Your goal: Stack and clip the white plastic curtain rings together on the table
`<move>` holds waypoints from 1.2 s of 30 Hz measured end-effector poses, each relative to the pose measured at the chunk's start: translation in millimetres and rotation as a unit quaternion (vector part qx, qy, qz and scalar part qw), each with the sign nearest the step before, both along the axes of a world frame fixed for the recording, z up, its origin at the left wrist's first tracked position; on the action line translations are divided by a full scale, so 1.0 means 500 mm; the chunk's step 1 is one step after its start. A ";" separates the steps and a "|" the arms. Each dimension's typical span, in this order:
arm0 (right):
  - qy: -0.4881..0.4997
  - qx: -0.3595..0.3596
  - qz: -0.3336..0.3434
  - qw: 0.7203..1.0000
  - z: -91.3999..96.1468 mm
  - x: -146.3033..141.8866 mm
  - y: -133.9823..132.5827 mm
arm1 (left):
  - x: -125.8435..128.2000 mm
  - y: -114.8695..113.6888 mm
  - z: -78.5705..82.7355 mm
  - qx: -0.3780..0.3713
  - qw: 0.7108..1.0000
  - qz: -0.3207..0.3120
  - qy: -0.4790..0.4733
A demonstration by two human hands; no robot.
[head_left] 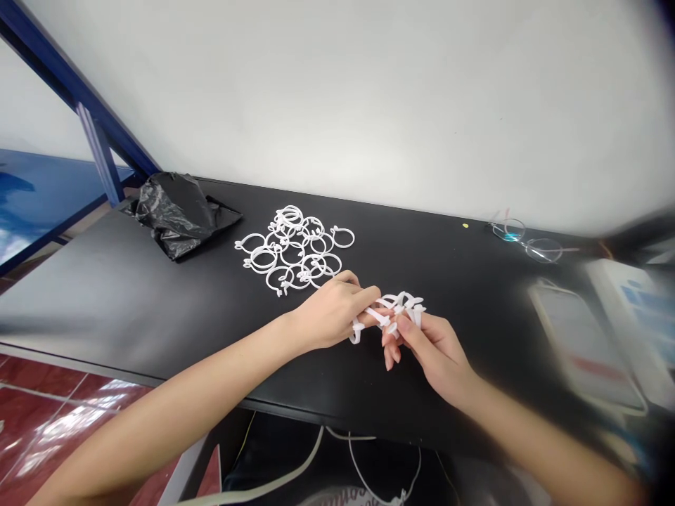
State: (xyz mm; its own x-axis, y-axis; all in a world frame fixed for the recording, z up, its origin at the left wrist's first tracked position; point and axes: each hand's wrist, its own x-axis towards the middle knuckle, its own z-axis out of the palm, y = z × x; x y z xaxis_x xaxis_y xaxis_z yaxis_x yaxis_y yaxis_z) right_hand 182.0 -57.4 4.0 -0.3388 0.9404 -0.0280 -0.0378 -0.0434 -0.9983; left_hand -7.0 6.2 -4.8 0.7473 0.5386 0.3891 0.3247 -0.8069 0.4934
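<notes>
My left hand is closed, its fingers pinched on white plastic curtain rings in front of me. My right hand grips the same bunch from the other side, its thumb pressed on a ring and some fingers curled below. Each ring has a small eyelet tab. How many rings each hand holds is hidden by the fingers. Just beyond my left hand, a loose pile of similar curtain rings lies on the black table.
A crumpled black plastic bag lies at the back left, near a blue metal frame. Eyeglasses rest by the white wall. On the right are a phone and a white box, both blurred. Pale cords hang below the table edge.
</notes>
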 end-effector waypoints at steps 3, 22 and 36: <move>0.069 -0.041 -0.040 0.996 0.003 -0.003 0.007 | -0.001 -0.003 0.020 -0.098 0.995 0.015 -0.016; 0.004 -0.030 -0.053 0.998 0.003 -0.031 -0.010 | 0.030 -0.034 -0.005 -0.212 0.960 0.103 -0.148; -0.004 -0.063 -0.023 0.998 0.006 -0.007 0.013 | 0.008 -0.004 0.007 0.133 0.986 0.093 0.025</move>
